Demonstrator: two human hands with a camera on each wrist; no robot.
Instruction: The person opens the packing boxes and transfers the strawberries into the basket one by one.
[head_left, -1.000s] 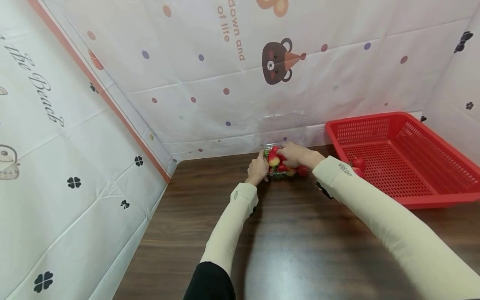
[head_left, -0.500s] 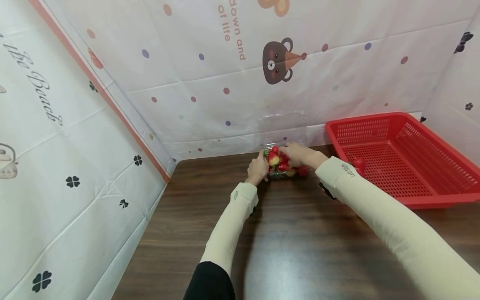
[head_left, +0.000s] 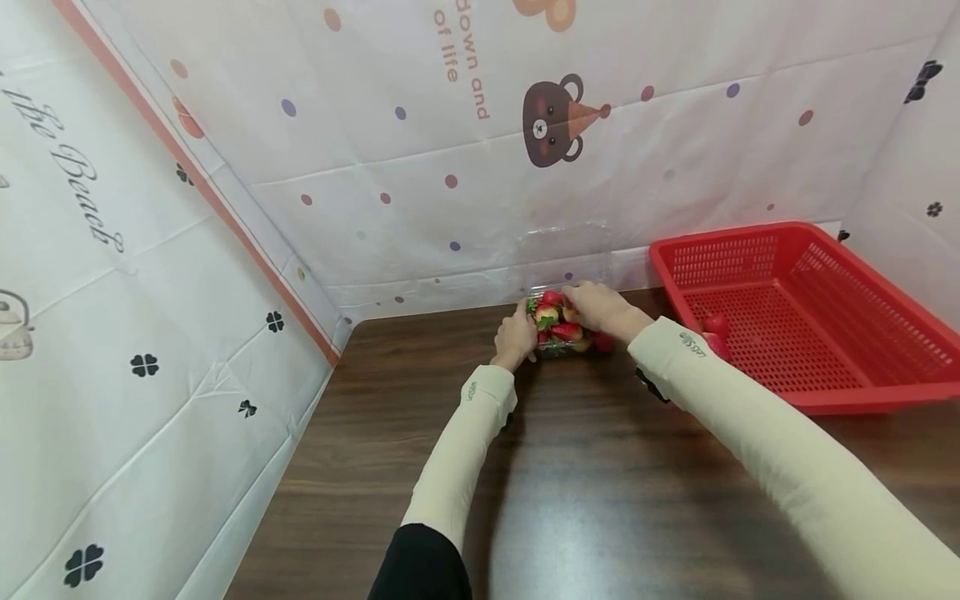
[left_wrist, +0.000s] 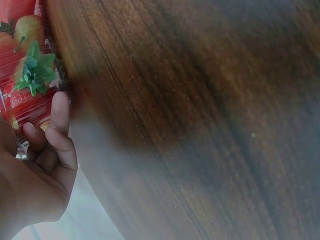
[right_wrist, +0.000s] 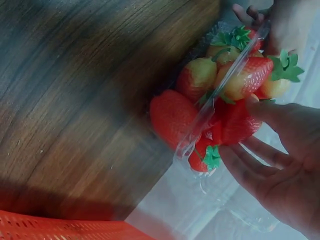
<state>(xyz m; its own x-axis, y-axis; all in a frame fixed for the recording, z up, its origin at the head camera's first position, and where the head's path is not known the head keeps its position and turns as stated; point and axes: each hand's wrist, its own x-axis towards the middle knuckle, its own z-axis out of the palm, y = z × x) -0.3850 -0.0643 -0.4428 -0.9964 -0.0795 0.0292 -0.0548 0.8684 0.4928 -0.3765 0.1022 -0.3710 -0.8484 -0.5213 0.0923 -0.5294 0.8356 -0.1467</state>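
Table: the dark brown wood-grain table [head_left: 600,483] carries everything, with patterned white sheeting behind it.
Basket: the red perforated plastic basket [head_left: 862,300] sits at the far right, a couple of red strawberries inside by its near-left wall.
Box: the clear thin plastic clamshell box [head_left: 561,327] stands at the table's far edge against the sheeting, left of the basket, lid raised.
Fruit: red and yellowish strawberries with green leaf caps [right_wrist: 235,80] heap above the box's rim; one lies just outside its right wall.
Left hand: the left hand [head_left: 516,335] presses the box's left side, fingers curled on it.
Right hand: the right hand [head_left: 596,307] lies over the fruit, fingers loosely spread, touching it.
Handling: the box looks light, flimsy and slippery; best held low on both side walls.
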